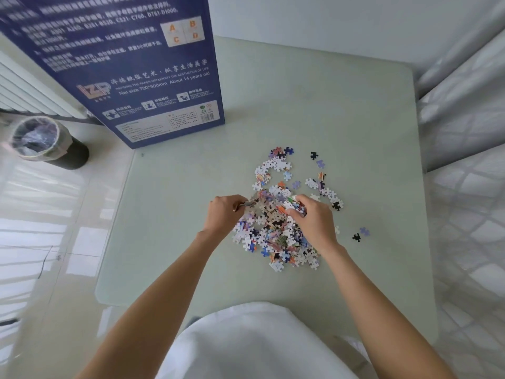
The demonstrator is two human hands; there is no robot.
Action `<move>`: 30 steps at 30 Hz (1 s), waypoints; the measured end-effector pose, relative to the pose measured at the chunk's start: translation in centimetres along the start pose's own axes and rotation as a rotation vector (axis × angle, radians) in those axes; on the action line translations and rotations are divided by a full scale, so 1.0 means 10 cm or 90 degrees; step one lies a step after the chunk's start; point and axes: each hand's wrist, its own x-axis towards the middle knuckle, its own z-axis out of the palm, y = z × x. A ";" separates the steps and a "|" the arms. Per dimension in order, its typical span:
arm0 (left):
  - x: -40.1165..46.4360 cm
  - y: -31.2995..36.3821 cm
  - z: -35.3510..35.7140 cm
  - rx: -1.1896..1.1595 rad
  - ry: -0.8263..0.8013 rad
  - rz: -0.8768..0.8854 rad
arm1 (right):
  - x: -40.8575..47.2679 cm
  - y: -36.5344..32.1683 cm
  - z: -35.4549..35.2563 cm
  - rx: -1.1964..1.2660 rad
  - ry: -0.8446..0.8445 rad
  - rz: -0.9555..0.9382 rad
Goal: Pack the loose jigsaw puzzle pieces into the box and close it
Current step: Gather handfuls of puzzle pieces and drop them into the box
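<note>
Below, two hands: left grip (225, 212), right grip (311, 214), one puzzle heap (273, 231), one box (153, 77)

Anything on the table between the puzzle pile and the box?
Nothing visible: bare table lies between the puzzle pieces and the blue box. The box opening is not in view.

A pale green desk (328, 110) fills the middle of the view. At nine o'clock lies a glossy light tiled floor (41, 214) streaked with bright daylight. On it at ten o'clock stands a dark round waste bin (46, 144) lined with a clear bag. White ribbed slats (24, 86) sit above the bin. From one to four o'clock hangs white quilted fabric (464, 187).
</note>
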 end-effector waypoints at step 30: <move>0.92 0.53 -3.83 0.108 0.538 0.407 | 2.10 -3.35 -1.46 -0.130 0.131 -0.536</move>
